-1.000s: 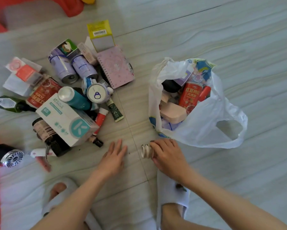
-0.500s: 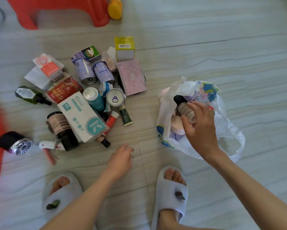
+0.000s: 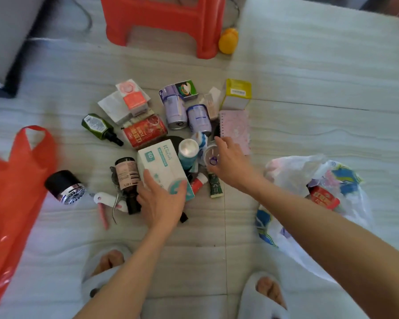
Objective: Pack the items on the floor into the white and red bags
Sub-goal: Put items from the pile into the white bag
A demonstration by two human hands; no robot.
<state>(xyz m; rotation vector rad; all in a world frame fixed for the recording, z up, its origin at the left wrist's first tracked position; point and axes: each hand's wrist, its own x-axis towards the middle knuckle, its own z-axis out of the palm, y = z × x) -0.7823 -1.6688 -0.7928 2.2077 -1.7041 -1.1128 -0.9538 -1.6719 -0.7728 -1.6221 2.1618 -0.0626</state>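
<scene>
The white box [image 3: 161, 164] lies flat in the middle of the pile, its long axis running from the near edge away and slightly left. The left hand [image 3: 161, 201] rests on its near end, fingers spread and fairly straight, thumb along the left side; no closed grip is visible. This hand is the nearer one to the box, so a lift would likely call for the fingers to wrap the near end.

The right hand [image 3: 228, 162] reaches in from the right, over the round tin [image 3: 211, 157] that sits just beside the box's far right corner. Its fingers are loosely curved above the tin; whether they touch or pinch it cannot be determined.

Beside the box stands the teal bottle [image 3: 188, 151], touching its right side. The brown bottle [image 3: 127, 178] lies against its left side, long axis parallel to the box. Farther off lie the red can [image 3: 144, 132], two purple cans [image 3: 175, 111], the pink notebook [image 3: 236, 127] and the green bottle [image 3: 99, 127].

The white bag [image 3: 309, 256] sits to the right, under the right forearm, mouth open and already holding items. The red bag [image 3: 11, 192] lies to the left, well apart from the pile.

The floor [image 3: 309, 77] is pale, flat tile. A red stool [image 3: 166, 19] stands beyond the pile, leaving free room on both sides for carrying items to either bag.
</scene>
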